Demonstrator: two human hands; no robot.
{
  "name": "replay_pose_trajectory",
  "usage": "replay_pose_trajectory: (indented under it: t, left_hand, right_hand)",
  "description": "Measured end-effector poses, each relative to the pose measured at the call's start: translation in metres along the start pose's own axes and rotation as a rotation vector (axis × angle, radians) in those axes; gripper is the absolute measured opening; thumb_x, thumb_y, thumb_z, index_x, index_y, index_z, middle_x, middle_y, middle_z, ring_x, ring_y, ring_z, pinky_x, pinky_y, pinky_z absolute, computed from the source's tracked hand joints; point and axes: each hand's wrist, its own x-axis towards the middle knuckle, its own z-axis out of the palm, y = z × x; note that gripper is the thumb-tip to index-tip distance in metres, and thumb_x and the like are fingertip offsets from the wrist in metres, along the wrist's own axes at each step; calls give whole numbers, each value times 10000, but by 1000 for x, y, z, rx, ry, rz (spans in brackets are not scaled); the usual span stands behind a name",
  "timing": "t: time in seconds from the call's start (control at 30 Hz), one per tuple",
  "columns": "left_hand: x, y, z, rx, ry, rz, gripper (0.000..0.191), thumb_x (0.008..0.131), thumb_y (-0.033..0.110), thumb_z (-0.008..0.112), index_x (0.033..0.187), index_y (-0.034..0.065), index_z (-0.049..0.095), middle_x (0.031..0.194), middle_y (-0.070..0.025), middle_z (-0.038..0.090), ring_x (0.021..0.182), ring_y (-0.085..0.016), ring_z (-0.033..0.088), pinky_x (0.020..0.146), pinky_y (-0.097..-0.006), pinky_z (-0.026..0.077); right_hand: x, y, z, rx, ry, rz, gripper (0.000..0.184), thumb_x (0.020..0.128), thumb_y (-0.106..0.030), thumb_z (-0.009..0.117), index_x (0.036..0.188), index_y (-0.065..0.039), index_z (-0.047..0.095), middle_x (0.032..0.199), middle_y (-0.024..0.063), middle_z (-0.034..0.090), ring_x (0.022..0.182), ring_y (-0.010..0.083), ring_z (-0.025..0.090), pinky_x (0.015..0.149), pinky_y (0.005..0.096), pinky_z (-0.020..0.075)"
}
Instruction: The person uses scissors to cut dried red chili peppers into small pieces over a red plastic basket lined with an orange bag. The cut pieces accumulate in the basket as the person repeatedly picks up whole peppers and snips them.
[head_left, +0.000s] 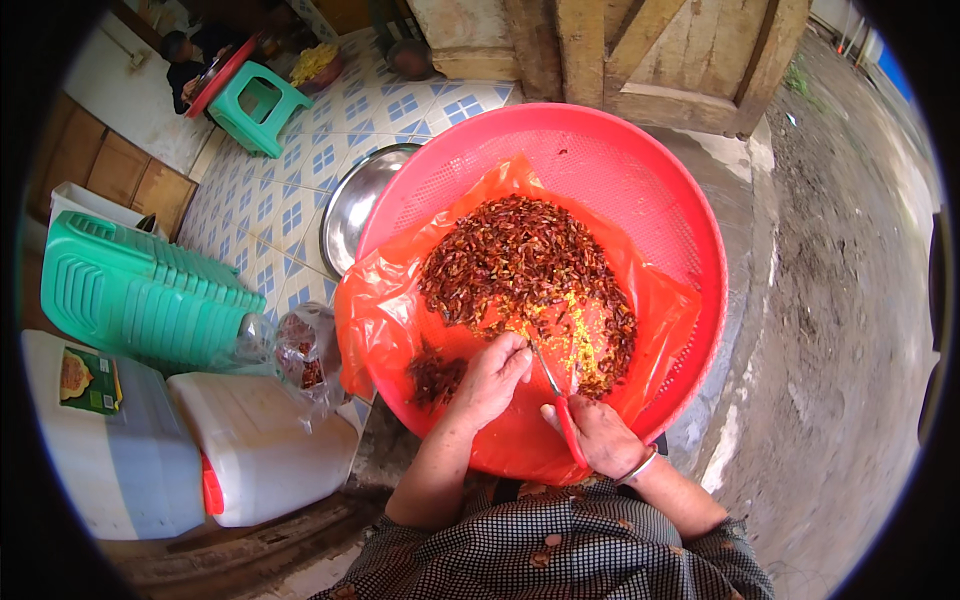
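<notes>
My right hand (604, 439) holds scissors with red handles (571, 435), their metal blades (545, 365) pointing up and left. Close to the blade tips, my left hand (496, 375) has its fingers drawn together; anything between them is hidden. Beneath both hands an orange-red plastic bag (390, 300) is spread inside a large pink-red perforated basin (637, 142). On the plastic lies a broad heap of cut dried red chilli pieces (517, 247), with yellow seeds (581, 337) scattered at its near side. A smaller, darker chilli pile (439, 379) sits beside my left wrist.
At left are stacked green plastic stools (150, 285), two plastic jugs (262, 442) and a clear bag with red bits (300, 349). A steel basin (352, 202) partly shows behind the pink one. Farther back, a person (184, 67) is near a green stool (255, 105). A wooden door (675, 60) stands ahead.
</notes>
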Motion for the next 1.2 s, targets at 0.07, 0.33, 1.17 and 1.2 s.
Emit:
replay_pose_trajectory:
  t: [0.07, 0.33, 1.17, 1.2]
  left_hand:
    - [4, -2, -2, 3, -1, -32, 167, 974, 176, 509, 886, 35, 527, 731, 17, 520, 684, -72, 468, 631, -243, 404]
    - [4, 6, -4, -206, 70, -113, 114, 962, 177, 557, 951, 63, 563, 701, 32, 529, 538, -9, 394, 475, -155, 306]
    - [-6, 15, -17, -152, 18, -136, 179, 969, 194, 550, 950, 31, 620, 707, 10, 613, 557, -25, 505, 489, -172, 404]
    - [-6, 15, -16, -150, 20, -151, 188, 972, 205, 545, 948, 35, 620, 706, 12, 613, 556, -24, 503, 489, -169, 401]
  right_hand:
    - [1, -1, 1, 20, -11, 94, 497, 961, -425, 470, 989, 68, 528, 740, 313, 600, 729, 449, 624, 628, 529, 490]
    - [1, -12, -9, 57, -55, 235, 643, 934, -553, 443, 1008, 83, 505, 833, 331, 616, 866, 461, 623, 752, 513, 490]
    - [-2, -13, -5, 66, 37, 110, 480, 930, -408, 549, 913, 71, 527, 737, 295, 615, 745, 449, 633, 629, 519, 503]
    - [-2, -13, -4, 76, 44, 101, 482, 930, -407, 550, 913, 74, 527, 737, 297, 614, 742, 450, 633, 625, 520, 502]
